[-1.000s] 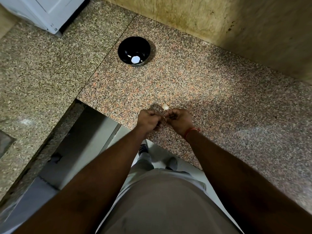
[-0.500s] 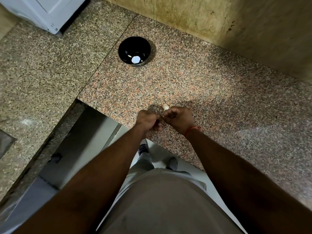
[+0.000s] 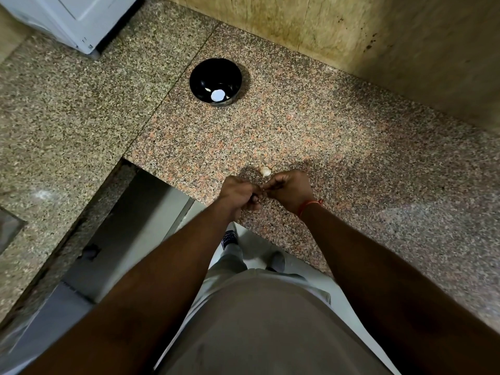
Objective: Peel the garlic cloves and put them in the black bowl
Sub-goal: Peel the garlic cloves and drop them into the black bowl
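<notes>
1. The left hand [image 3: 239, 192] and the right hand [image 3: 290, 189] were brought together over the near edge of the granite counter [image 3: 338, 136], fingertips meeting between them.
2. Both hands were curled closed with the fingers pinched in; whatever sat between the fingertips was too small and too hidden to make out, so I could not tell what either hand had hold of.
3. One pale garlic clove [image 3: 266, 171] lay on the counter at about 12 o'clock from the meeting fingertips, just beside the right hand's knuckles and apart from the left hand.
4. The black bowl [image 3: 215, 82] stood upright well apart from the hands, at roughly 11 o'clock from them, near the seam where the pinkish slab met the greyer slab [image 3: 67, 117].
5. Inside the bowl a bright white round patch [image 3: 217, 95] showed near its front wall; I could not tell whether it was a clove or a reflection.
6. A red thread band [image 3: 311, 204] circled the right wrist.
7. The counter's front edge ran diagonally under the hands, from 10 o'clock down to 4 o'clock, with the floor and the person's feet below it.
8. Bare counter lay between the hands and the bowl, and more spread out toward 3 o'clock.
9. A stained beige wall [image 3: 351, 31] closed off the counter at 12 to 2 o'clock, and a white appliance [image 3: 81, 20] stood at the far 10 o'clock corner.
</notes>
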